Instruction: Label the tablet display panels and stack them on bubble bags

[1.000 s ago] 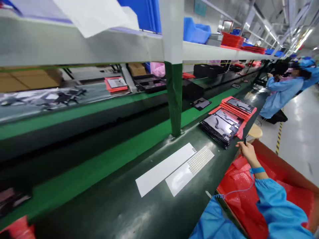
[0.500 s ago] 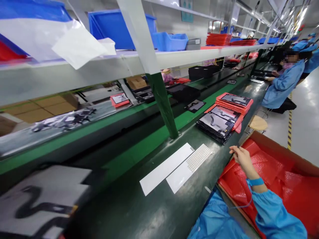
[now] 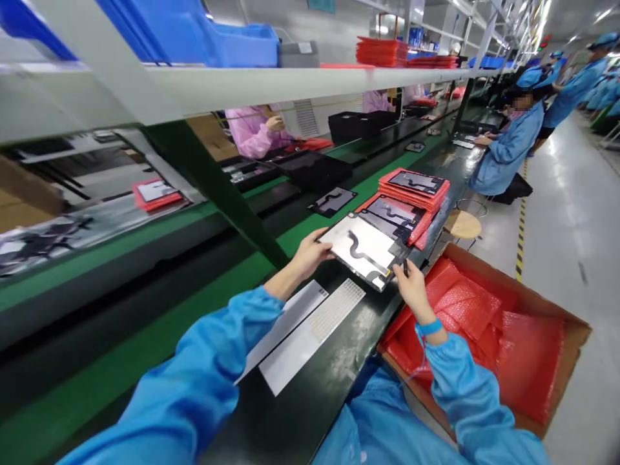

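Observation:
Both my hands grip a thin flat display panel (image 3: 368, 244) with a silver back, a black border and a curved black ribbon cable. My left hand (image 3: 310, 253) is closed on its left edge, fingers underneath. At the right corner my right hand (image 3: 411, 289) pinches it, and a small dark stick-like thing (image 3: 405, 267) shows between those fingers. Right behind the held panel lie more panels on red bubble-wrap sleeves (image 3: 416, 194). Whether the held panel touches that pile I cannot tell. Below my hands lie two white label sheets (image 3: 300, 349), one with a grid of small labels.
A cardboard box (image 3: 566, 361) of red bubble bags (image 3: 527, 361) stands at my right. A slanting green post (image 3: 217, 187) and a shelf (image 3: 232, 90) with blue bins rise ahead. Another panel (image 3: 333, 201) lies on the green belt. Co-workers sit across and further along.
My left hand has come into view, and both hands now hold a panel by the pile. The blurred panel at lower left is out of view. My view has shifted right.

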The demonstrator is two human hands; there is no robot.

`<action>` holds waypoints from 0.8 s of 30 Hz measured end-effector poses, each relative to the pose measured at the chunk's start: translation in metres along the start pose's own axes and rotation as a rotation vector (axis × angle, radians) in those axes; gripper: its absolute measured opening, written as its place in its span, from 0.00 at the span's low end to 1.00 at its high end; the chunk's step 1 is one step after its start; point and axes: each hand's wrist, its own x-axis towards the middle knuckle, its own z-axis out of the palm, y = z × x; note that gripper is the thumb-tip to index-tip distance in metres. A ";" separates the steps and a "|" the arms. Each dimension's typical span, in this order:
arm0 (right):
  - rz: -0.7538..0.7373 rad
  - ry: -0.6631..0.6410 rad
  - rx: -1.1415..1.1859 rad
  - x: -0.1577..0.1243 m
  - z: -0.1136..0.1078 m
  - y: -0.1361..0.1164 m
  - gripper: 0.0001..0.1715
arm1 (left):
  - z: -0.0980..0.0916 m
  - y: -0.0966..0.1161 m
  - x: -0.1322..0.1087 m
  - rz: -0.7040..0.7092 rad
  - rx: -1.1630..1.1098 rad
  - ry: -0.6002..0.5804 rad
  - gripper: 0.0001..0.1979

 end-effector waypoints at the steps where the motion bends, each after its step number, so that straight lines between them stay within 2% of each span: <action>1: -0.015 0.035 -0.056 0.020 -0.005 0.001 0.28 | 0.013 0.001 0.023 0.026 0.039 -0.001 0.28; 4: -0.015 0.076 -0.207 0.066 -0.011 0.006 0.21 | 0.037 0.003 0.075 0.082 0.178 0.021 0.18; 6: -0.001 0.064 -0.285 0.084 -0.010 0.010 0.18 | 0.042 0.000 0.096 0.101 0.270 0.042 0.18; 9: 0.015 0.044 -0.363 0.097 -0.006 0.018 0.17 | 0.041 -0.011 0.112 0.108 0.386 0.060 0.20; 14: 0.027 0.027 -0.419 0.107 -0.004 0.024 0.14 | 0.032 -0.028 0.117 0.128 0.504 0.073 0.16; 16: 0.038 0.032 -0.430 0.106 -0.006 0.023 0.18 | 0.030 -0.030 0.112 0.169 0.528 0.101 0.20; 18: 0.034 0.074 -0.430 0.093 -0.007 0.022 0.27 | 0.029 -0.030 0.097 0.243 0.544 0.156 0.26; 19: 0.002 0.101 -0.422 0.080 -0.006 0.022 0.31 | 0.029 -0.031 0.084 0.314 0.554 0.190 0.27; 21: -0.140 0.119 -0.398 0.041 0.000 0.024 0.31 | 0.031 -0.035 0.050 0.514 0.575 0.221 0.24; 22: -0.236 0.079 -0.392 0.019 0.007 0.025 0.28 | 0.032 -0.039 0.029 0.628 0.585 0.209 0.21; 24: -0.355 -0.110 -0.447 -0.024 0.025 0.027 0.23 | 0.034 -0.049 -0.015 0.789 0.594 0.137 0.17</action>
